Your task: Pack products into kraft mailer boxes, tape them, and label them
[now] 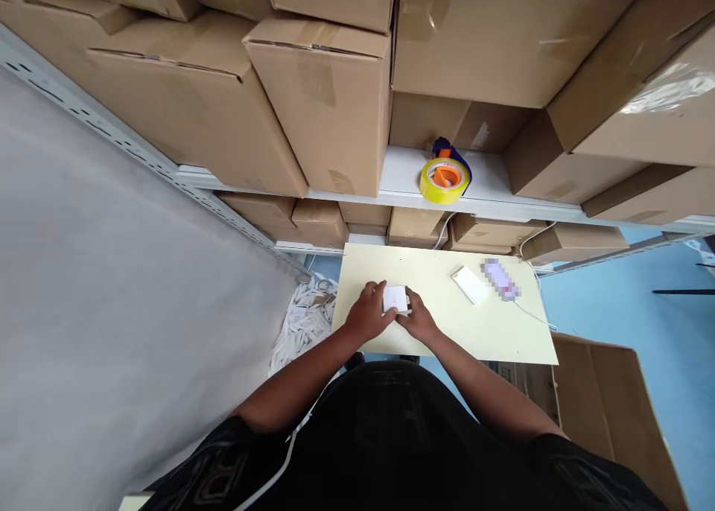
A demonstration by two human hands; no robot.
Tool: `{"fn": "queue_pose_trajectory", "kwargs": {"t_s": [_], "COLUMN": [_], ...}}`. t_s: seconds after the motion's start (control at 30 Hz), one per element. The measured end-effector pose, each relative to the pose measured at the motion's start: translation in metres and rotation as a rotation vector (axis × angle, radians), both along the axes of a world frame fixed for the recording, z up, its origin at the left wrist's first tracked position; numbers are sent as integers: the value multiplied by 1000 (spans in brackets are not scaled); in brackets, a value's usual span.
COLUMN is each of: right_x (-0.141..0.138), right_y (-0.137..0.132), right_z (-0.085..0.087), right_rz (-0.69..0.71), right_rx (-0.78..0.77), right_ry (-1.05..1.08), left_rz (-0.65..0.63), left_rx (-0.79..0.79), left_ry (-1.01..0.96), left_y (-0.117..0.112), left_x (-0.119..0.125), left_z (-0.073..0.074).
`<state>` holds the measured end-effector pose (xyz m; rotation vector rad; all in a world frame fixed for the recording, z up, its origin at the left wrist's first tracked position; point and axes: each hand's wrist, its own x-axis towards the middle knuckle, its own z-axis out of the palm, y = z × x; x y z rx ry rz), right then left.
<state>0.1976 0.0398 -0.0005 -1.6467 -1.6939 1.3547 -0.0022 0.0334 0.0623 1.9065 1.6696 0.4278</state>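
Note:
A small white box (395,298) is between my two hands, low over the pale table (436,332). My left hand (367,311) grips its left side, the thumb along the near edge. On the opposite side, my right hand (418,317) has its fingers closed against the box's right edge. Whether the box touches the tabletop, I cannot tell. To the right lies a flat white slab-shaped item (470,284) with a small orange mark, and beside it a blurred-out phone-like object (501,279) with a cable.
Cardboard boxes (329,101) fill the shelves ahead. A yellow tape roll on an orange and blue dispenser (445,177) rests on the shelf edge. White scraps (302,328) litter the floor left of the table. An open carton (608,399) stands at right; a grey wall (123,287) borders the left.

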Motion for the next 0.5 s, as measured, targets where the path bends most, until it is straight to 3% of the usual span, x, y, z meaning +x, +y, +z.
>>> {"fn": "queue_pose_trajectory", "kwargs": {"t_s": [0.1, 0.23, 0.37, 0.5], "right_x": [3, 1, -3, -5], "right_y": [10, 22, 26, 26], "right_z": [3, 10, 14, 14], "right_rz": [83, 140, 153, 160], "right_rx": [-19, -73, -79, -86], "right_ry": [44, 35, 13, 48], "left_rz": [-136, -314, -349, -299], "left_rx": [88, -25, -93, -206], "left_ry": [77, 195, 230, 240], "left_y": [11, 27, 37, 49], "left_x": [-2, -3, -4, -7], "left_z": [13, 36, 55, 58]}}
